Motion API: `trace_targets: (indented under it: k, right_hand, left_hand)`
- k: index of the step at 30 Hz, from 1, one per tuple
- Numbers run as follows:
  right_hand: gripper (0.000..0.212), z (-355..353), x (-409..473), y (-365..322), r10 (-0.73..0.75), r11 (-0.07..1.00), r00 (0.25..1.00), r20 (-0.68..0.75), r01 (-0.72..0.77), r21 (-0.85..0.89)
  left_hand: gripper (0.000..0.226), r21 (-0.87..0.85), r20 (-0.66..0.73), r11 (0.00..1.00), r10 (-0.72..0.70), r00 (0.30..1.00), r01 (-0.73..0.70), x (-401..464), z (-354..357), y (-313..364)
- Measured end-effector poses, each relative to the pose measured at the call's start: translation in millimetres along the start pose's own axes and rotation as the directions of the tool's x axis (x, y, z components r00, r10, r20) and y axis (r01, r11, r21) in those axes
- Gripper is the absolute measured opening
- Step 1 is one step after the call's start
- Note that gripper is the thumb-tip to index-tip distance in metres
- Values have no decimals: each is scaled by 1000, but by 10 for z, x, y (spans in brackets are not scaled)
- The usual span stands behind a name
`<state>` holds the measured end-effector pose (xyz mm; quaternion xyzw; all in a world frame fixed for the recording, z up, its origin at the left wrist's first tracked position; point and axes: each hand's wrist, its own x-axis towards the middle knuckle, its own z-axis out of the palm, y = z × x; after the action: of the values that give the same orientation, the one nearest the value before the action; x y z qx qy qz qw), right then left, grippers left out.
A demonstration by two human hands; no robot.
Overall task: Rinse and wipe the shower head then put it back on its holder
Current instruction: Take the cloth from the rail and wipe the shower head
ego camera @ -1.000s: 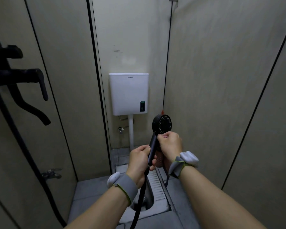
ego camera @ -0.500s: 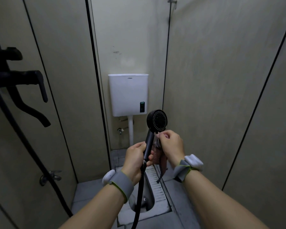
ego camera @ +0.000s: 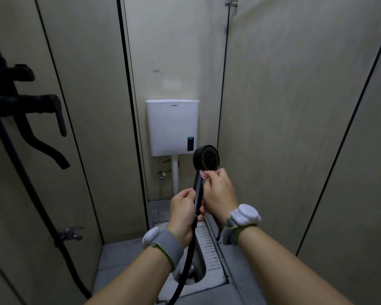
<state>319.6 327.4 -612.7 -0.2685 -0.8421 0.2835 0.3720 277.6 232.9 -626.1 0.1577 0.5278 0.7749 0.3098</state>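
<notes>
A black shower head (ego camera: 207, 160) stands upright in front of me, its round dotted face turned to the right. My left hand (ego camera: 183, 213) grips its black handle low down, and the black hose (ego camera: 186, 265) hangs from there toward the floor. My right hand (ego camera: 218, 192) is closed on a small pinkish cloth (ego camera: 204, 175), pressed against the handle just under the head. Most of the cloth is hidden by my fingers. The black shower fixture (ego camera: 29, 111) with its tap and bracket is on the left wall.
A white cistern (ego camera: 172, 126) hangs on the back wall above a white pipe. A squat toilet pan (ego camera: 207, 247) is set in the grey floor below my hands. Beige panel walls close in on both sides. A small metal valve (ego camera: 70, 233) sticks out low on the left wall.
The shower head has been raised and shifted slightly left, then right. My right hand has slid along the handle below the head with the cloth. My left hand stays on the handle.
</notes>
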Motion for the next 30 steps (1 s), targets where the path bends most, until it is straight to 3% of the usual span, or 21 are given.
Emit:
trace_targets:
  k: [4,7,9,12,14,19,23,25,27,30]
  right_hand:
    - [28,-6,21,55,71,997,997,27,-71,19]
    - [29,-38,49,31,116,986,983,142,-96,-137]
    - [28,-16,67,-42,177,966,959,222,-126,-228]
    - [23,21,157,-115,281,958,916,285,-248,-147]
    - [21,43,206,-66,306,951,907,289,-305,-50]
    - [19,81,189,120,322,870,917,236,-385,308]
    - [35,85,91,203,353,801,875,331,-465,377]
    - [24,66,53,208,339,754,875,346,-473,456]
    - [7,28,91,198,310,754,923,228,-385,532]
    - [11,-21,167,109,176,805,981,82,-192,561]
  left_hand:
    - [21,-30,5,998,-56,998,56,29,-38,-26]
    - [22,49,-42,998,-44,998,46,56,-77,-129]
    - [23,180,-65,983,43,997,-31,61,-73,-211]
    - [23,410,-111,903,187,976,-127,95,-80,-297]
    - [23,436,-117,890,204,972,-134,95,-87,-326]
    - [23,317,-108,943,145,984,-104,112,-98,-289]
    - [24,144,-86,988,74,994,-61,89,-108,-213]
    - [24,45,-72,999,22,997,-18,98,-124,-144]
    - [22,-62,-46,997,-50,998,47,103,-146,-87]
    - [24,-128,-10,987,-103,995,101,86,-142,-76]
